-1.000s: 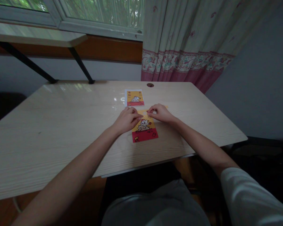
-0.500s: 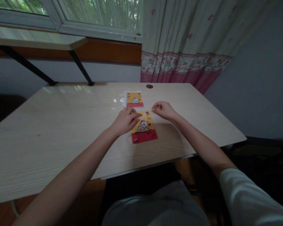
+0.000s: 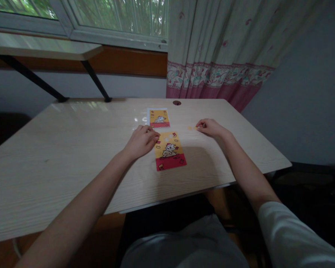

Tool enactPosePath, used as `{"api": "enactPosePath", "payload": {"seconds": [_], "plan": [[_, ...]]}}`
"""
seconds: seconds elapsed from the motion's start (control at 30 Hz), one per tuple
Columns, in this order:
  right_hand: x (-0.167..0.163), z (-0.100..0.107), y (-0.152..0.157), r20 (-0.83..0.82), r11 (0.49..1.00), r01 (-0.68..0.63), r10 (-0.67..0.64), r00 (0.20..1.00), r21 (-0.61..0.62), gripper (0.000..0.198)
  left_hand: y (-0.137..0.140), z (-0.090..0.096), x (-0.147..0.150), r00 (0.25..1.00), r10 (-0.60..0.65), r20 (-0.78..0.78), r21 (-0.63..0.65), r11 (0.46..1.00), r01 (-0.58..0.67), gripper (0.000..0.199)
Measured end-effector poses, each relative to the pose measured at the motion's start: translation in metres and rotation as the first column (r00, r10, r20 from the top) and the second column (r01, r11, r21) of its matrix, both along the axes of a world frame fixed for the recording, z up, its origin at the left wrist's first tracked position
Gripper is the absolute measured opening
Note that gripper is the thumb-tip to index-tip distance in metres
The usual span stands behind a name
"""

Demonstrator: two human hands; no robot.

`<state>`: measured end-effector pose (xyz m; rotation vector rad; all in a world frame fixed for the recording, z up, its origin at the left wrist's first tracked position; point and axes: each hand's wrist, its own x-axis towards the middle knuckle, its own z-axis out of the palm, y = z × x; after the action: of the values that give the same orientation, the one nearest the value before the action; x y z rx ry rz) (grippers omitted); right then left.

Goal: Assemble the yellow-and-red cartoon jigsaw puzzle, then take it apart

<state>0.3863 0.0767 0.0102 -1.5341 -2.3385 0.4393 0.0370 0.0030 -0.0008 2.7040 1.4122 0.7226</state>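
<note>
A yellow and red picture card (image 3: 170, 163) with a cartoon animal in a red cap lies on the table in front of me. Pale gaps show in its upper yellow part. My left hand (image 3: 141, 142) is at the card's upper left edge, its bent fingers and thumb closed on that side; its fingertips are partly hidden. To the right of the card, my right hand (image 3: 210, 127) is pinched low over the tabletop. A small yellow piece (image 3: 196, 128) shows at its fingertips, with another small yellow piece (image 3: 189, 128) just left of it.
Behind the card lies a smaller print (image 3: 159, 118) with a similar picture and white margins. The light wooden table (image 3: 80, 149) has a round cable hole (image 3: 176, 103) near its back edge. A raised shelf (image 3: 44, 50) on black supports stands at the left; a curtain (image 3: 214, 74) hangs behind.
My right hand has moved right, away from the card, to the small yellow pieces. My left hand has drawn back left from over the card to its upper left edge.
</note>
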Motion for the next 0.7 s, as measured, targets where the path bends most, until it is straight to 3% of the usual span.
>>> {"api": "enactPosePath", "payload": {"seconds": [0.27, 0.7], "plan": [[-0.0005, -0.0029, 0.0036, -0.034, 0.994, -0.018, 0.014, 0.999, -0.107, 0.013, 0.0012, -0.0014, -0.0001, 1.0, -0.025, -0.012, 0.018, 1.0, 0.026, 0.029], [-0.0031, -0.0011, -0.0001, -0.09, 0.995, -0.03, 0.021, 0.996, -0.099, 0.019, 0.0011, -0.0001, 0.0002, 0.999, -0.049, 0.002, -0.004, 0.999, 0.049, 0.032]]}}
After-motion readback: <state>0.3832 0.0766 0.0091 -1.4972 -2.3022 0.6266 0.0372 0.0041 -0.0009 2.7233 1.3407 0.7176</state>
